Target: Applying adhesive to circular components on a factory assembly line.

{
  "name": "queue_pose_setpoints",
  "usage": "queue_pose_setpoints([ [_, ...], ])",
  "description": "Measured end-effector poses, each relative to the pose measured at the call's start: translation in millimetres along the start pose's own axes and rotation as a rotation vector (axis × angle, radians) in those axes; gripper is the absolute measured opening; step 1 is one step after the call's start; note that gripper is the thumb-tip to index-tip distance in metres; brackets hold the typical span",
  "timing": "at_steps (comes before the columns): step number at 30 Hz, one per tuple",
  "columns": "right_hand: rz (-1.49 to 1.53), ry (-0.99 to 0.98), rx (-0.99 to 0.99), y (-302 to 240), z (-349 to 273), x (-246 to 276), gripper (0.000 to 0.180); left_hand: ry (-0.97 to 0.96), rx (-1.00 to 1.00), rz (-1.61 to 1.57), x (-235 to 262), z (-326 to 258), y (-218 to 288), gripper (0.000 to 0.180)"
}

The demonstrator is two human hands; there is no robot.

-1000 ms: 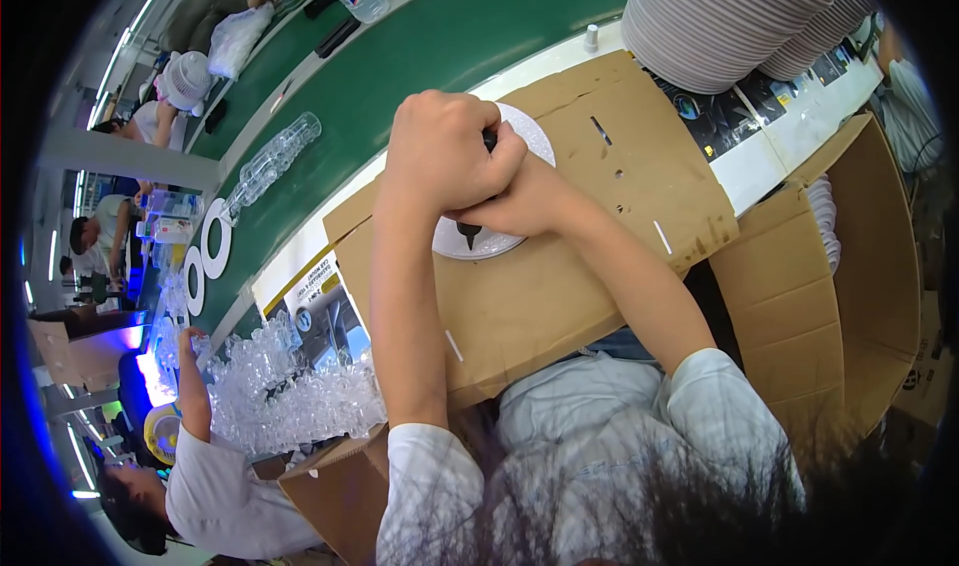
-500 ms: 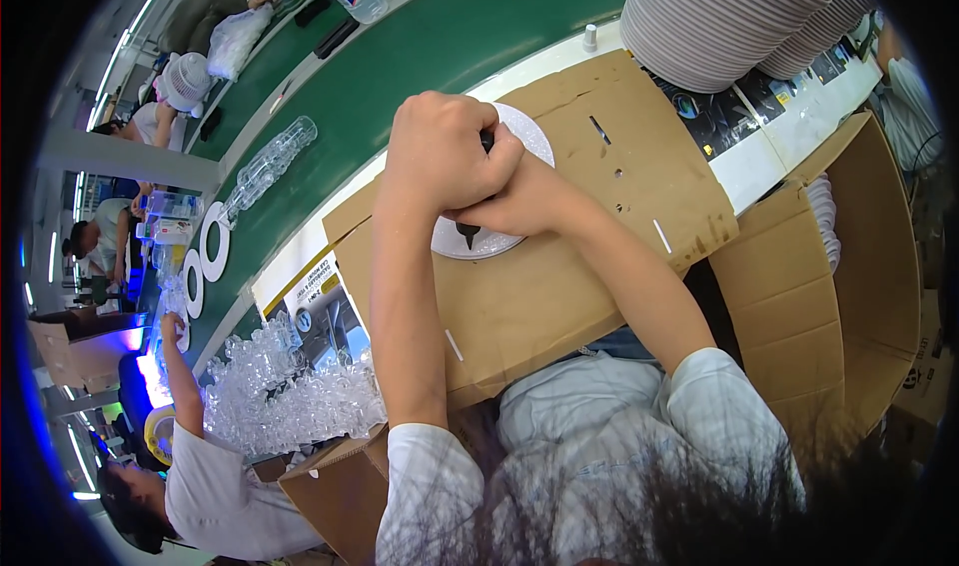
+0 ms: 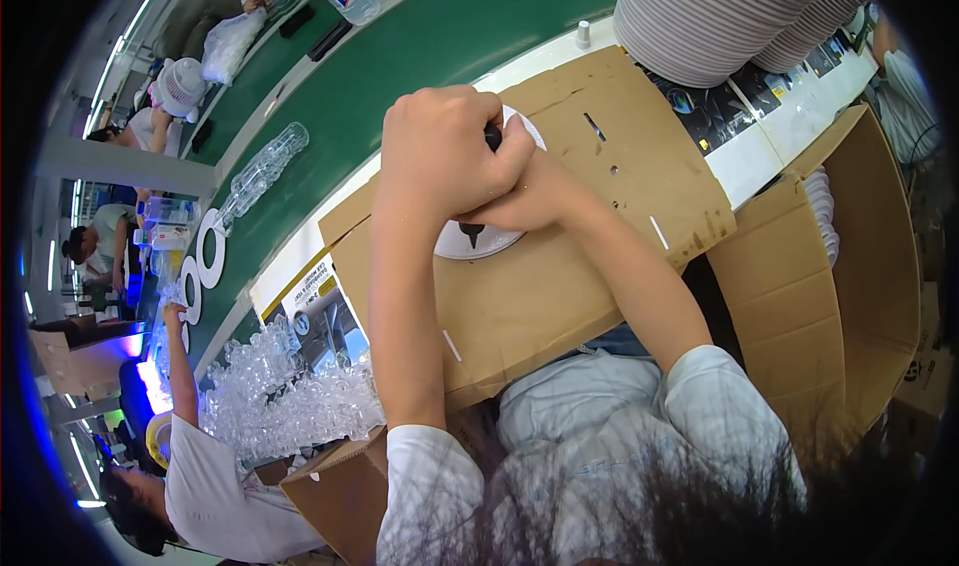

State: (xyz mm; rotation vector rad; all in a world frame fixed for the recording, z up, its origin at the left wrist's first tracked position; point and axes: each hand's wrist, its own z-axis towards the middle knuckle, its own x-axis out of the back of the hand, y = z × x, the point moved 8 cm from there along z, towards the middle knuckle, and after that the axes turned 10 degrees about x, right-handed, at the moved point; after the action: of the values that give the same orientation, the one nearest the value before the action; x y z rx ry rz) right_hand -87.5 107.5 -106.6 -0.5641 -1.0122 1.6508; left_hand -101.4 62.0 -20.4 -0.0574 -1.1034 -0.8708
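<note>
Both the left hand (image 3: 440,151) and right hand (image 3: 529,194) are clenched over a small black part on the white disc (image 3: 479,241) mid-cardboard sheet (image 3: 559,286); uneven pressing might skid the disc.

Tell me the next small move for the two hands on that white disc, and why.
Probably keep pressing down a moment longer. The left hand is fisted around a dark tool over the white disc on the cardboard sheet, with the right hand tucked under it; a black part sits on the disc.
</note>
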Motion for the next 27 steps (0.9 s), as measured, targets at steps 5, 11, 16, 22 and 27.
queue_pose_setpoints([
  [5,0.041,-0.068,-0.064,1,-2,5,0.038,0.080,0.007,0.117,0,-2,4,0.020],
  [11,0.091,-0.105,-0.105,12,-4,2,0.036,0.102,-0.003,0.084,-5,-1,-3,0.025],
  [16,0.080,-0.109,-0.109,14,-4,1,0.035,0.074,0.002,0.083,-7,0,-4,0.025],
  [22,0.058,-0.124,-0.124,9,-4,2,0.033,0.012,0.047,0.125,-10,-1,-5,0.021],
  [27,0.037,-0.113,-0.115,9,-4,5,0.033,0.028,0.036,0.079,-10,0,-2,0.021],
])
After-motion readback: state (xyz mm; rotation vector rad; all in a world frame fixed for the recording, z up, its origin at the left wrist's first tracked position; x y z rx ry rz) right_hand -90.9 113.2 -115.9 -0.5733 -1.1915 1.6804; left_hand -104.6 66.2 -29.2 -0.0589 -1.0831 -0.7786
